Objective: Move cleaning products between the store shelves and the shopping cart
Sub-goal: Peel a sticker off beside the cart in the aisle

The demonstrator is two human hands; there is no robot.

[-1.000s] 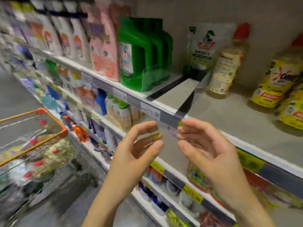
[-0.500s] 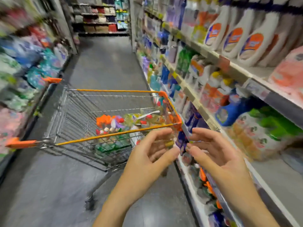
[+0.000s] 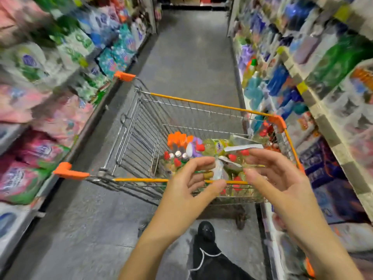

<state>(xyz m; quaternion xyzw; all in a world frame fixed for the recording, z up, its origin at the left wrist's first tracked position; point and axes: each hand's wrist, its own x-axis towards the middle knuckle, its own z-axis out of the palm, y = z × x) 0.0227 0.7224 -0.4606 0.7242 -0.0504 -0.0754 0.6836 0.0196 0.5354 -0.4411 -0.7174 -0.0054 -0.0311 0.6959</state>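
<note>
1 s ago cart sat at far left, w/ left hand & right hand in front of shelf right of cart. Now cart's dead ahead, both hands over its near rim. Shoe now shows below cart.

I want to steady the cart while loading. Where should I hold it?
Hold the near orange rim of the cart, fingers curling over from above: it runs level along your side, bare, right by your left hand.
</note>
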